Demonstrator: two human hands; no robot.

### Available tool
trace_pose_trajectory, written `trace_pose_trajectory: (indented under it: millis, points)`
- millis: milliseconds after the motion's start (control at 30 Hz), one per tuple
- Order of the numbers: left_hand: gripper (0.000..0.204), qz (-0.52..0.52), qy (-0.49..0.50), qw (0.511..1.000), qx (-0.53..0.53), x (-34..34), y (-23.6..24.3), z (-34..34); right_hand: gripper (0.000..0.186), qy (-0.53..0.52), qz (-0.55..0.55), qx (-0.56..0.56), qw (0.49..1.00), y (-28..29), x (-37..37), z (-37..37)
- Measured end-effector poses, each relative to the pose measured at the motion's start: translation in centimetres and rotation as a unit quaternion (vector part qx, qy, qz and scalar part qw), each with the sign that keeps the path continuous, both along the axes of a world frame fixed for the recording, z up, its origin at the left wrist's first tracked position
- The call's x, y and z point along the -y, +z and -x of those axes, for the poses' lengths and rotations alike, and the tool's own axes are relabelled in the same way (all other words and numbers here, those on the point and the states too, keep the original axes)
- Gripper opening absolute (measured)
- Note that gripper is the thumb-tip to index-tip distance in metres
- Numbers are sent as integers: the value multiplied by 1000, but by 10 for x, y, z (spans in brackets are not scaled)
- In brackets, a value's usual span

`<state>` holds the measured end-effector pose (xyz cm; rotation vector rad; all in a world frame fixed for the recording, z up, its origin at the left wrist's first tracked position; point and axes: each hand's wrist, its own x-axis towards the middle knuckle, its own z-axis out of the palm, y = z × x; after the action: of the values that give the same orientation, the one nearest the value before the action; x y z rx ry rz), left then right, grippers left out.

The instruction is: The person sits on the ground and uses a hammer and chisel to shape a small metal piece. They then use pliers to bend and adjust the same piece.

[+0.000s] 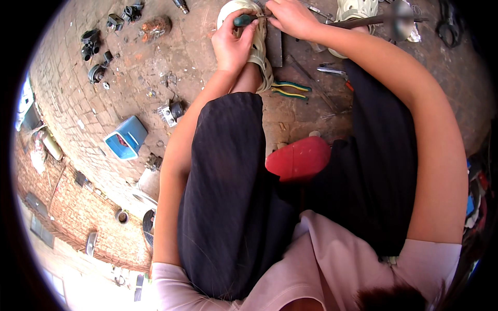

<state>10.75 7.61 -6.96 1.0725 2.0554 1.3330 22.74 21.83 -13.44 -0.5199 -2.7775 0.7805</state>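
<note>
Two dark trouser legs [223, 186] take up the near part, with a red padded seat [299, 158] between them. Over on the left there's a blue bin [136, 130] tipped on its side. Bit farther out, pliers with green and yellow handles [291, 94] lie on the ground just right of the left pale clog [263, 67]. At the far end, right over that clog, is the green-handled tool [243, 20], kinda looks like a screwdriver. Left hand [231, 47] has its handle gripped between thumb and fingers. Right hand [291, 18] is by the shaft end, fingers bunched up, can't tell what's pinched in there. Far left: some dark machine parts [91, 44] scattered on the paving [62, 98].
</note>
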Motion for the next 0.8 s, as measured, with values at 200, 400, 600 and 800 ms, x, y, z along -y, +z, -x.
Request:
trace_pose_trajectory:
  millis: [200,400,600,800]
  points:
    - [27,-2,0,1000,11,0,-8,1,13,-3,-34,-6,999,-4,4,4]
    - [27,1,-3,1000,-9,0,-11,3,11,3,-90,22,996,-14,6,5]
    - [26,0,-3,1000,-20,0,-11,3,11,10,-106,15,994,-16,10,4]
    - [26,19,-7,1000,-24,-4,-6,3,11,7,-105,25,994,-22,12,7]
